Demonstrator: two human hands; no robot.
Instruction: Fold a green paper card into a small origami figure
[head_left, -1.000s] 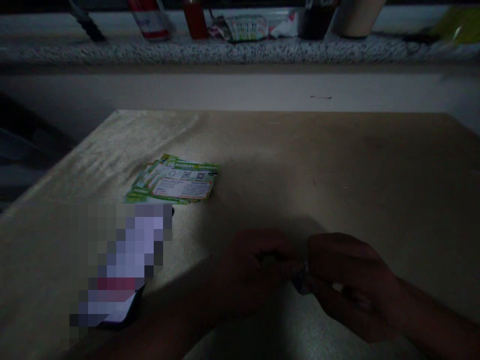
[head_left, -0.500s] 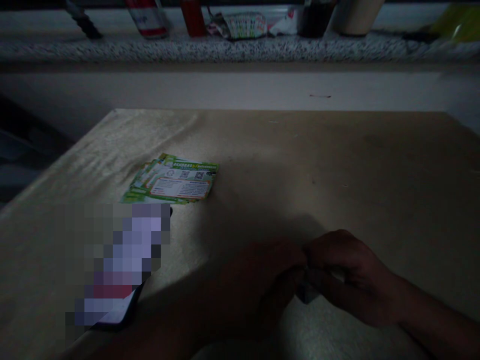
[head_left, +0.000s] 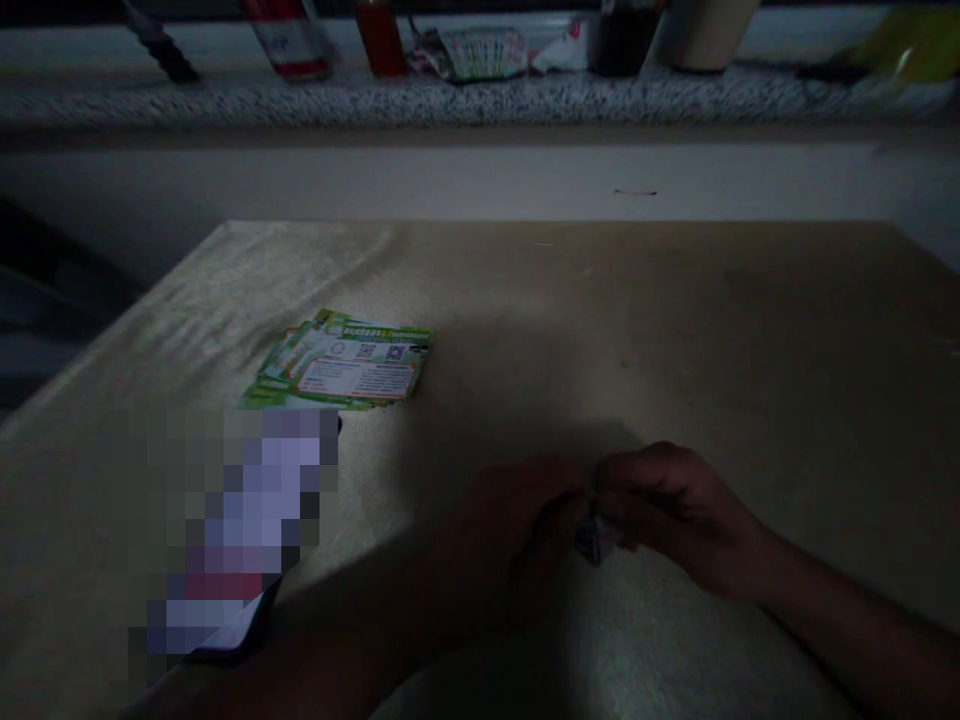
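My left hand point(head_left: 517, 520) and my right hand point(head_left: 675, 505) meet over the table point(head_left: 750, 400), fingertips pinched together on a small folded paper point(head_left: 595, 540). The paper hangs just below the fingertips; its upper part is hidden by them, and the dim light blurs its print. Left of my hands lies a fanned stack of green and white printed cards point(head_left: 360, 362). Nearer to me, beside my left forearm, is a phone point(head_left: 255, 530) with a lit, pixelated screen.
Behind the table runs a speckled stone ledge point(head_left: 420, 103). On it stand a red and white can point(head_left: 289, 40), a red bottle point(head_left: 380, 40), a crumpled wrapper point(head_left: 484, 53), a dark container point(head_left: 626, 40), a beige container point(head_left: 709, 35) and a yellow item point(head_left: 911, 45).
My right hand has moved slightly up and to the left, with the left fingertips staying against it. The small paper has shifted the same way, and more of its printed face shows.
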